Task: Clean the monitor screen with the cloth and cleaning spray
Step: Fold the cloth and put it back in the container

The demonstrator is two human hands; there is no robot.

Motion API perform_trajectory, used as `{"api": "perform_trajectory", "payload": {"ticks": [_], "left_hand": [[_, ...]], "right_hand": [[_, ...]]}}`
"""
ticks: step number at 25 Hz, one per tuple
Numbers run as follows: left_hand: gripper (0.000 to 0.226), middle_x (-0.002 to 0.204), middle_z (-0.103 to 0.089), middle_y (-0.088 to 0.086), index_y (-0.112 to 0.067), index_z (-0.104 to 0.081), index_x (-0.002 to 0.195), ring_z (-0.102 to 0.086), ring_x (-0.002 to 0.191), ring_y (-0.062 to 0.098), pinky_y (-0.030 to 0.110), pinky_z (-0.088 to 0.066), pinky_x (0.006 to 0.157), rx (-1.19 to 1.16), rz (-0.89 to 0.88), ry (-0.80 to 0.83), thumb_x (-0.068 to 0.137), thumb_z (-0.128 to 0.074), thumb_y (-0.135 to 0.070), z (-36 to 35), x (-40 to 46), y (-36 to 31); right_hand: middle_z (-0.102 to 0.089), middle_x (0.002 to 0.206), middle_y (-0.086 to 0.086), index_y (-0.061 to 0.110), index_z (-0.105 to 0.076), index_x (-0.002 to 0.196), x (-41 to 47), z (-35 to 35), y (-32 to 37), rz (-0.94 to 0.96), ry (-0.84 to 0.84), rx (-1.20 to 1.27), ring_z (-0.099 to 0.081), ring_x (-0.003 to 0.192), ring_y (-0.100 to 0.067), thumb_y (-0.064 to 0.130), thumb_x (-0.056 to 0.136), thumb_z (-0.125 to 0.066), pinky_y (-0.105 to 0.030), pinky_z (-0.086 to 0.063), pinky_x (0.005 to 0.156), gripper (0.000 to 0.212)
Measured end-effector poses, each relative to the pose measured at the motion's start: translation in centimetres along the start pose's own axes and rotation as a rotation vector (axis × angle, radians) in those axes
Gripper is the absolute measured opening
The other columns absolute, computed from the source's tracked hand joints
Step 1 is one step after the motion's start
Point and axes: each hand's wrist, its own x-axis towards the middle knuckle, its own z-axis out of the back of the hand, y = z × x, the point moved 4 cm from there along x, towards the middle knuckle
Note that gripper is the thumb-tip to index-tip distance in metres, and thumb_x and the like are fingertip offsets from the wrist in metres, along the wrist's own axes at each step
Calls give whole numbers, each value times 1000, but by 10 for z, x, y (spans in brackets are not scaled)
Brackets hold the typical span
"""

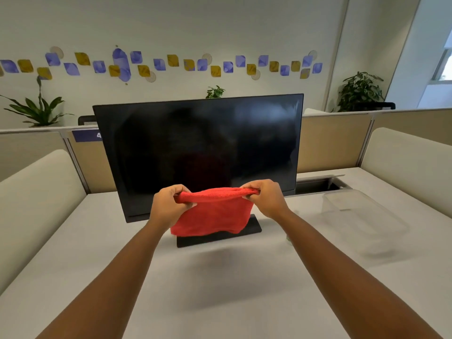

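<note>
A black monitor (200, 148) stands on a flat black base (254, 228) in the middle of the white desk, its screen dark. In front of its lower edge hangs a red cloth (212, 214), held above the desk. My left hand (167, 204) pinches the cloth's upper left corner and my right hand (265, 198) pinches the upper right corner, so the top edge is stretched between them. Most of a small bottle (289, 239) is hidden behind my right forearm; I cannot tell what it is.
A clear plastic tray (364, 216) lies on the desk (220, 289) to the right. Behind it is an open cable slot (318, 185). Padded cream dividers (36, 192) flank the desk on both sides. Potted plants stand beyond the partitions.
</note>
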Motion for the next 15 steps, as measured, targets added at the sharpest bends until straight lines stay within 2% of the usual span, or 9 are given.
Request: {"api": "perform_trajectory", "payload": {"ticks": [3,5,7,9,11,13,14,15], "left_hand": [[29,66,-59,-5,-27,-54,62,-55,67,16,27,-46,61,167,-80,82,67,-75,-7,-19,-28,19],[27,69,-56,-6,-26,-53,63,-52,68,18,22,-40,60,288,-89,297,65,-75,-10,-38,-53,39],[16,71,-51,-12,-20,-59,74,-47,71,14,15,-31,57,448,-132,528,67,-73,-18,-57,-78,57],[22,80,-59,-11,-19,-63,89,-50,78,15,16,-29,57,577,-197,709,68,-70,-23,-72,-100,70],[34,99,-68,-5,-24,-64,100,-57,87,12,16,-31,61,643,-194,926,67,-70,-24,-81,-117,82],[39,103,-69,-10,-29,-67,102,-56,79,-8,7,-34,64,527,-74,1115,64,-76,-34,-79,-124,89],[36,98,-70,-15,-32,-69,97,-56,75,-12,4,-37,69,396,27,1118,63,-76,-41,-75,-124,90],[28,91,-71,-17,-31,-72,90,-58,75,-11,8,-43,73,262,107,1020,65,-75,-45,-69,-121,89]], "right_hand": [[-71,100,-11,10,-70,104,-25,-15,-18,-18,129,-90,-61,84,-17,7,86,-60,-25,-50,82,21],[-71,104,-11,11,-69,106,-49,-31,-36,-50,280,-164,-62,90,-18,6,85,-60,-23,-48,85,23],[-70,109,-10,12,-68,107,-72,-44,-51,-75,442,-203,-63,96,-18,7,83,-63,-22,-46,87,25],[-69,111,-9,12,-68,108,-91,-55,-59,-37,630,-258,-63,99,-19,7,81,-65,-18,-43,86,27],[-68,114,-7,12,-67,110,-107,-64,-65,23,875,-366,-61,104,-19,8,79,-67,-17,-39,83,31],[-66,119,-3,16,-66,113,-118,-67,-72,-64,1128,-438,-57,109,-18,19,76,-72,-20,-38,85,38],[-65,120,0,18,-66,112,-121,-68,-74,-150,1186,-426,-56,110,-17,26,74,-74,-22,-40,88,40],[-65,119,0,18,-67,110,-120,-70,-73,-198,1151,-370,-57,111,-15,31,74,-74,-24,-43,91,39]]}}
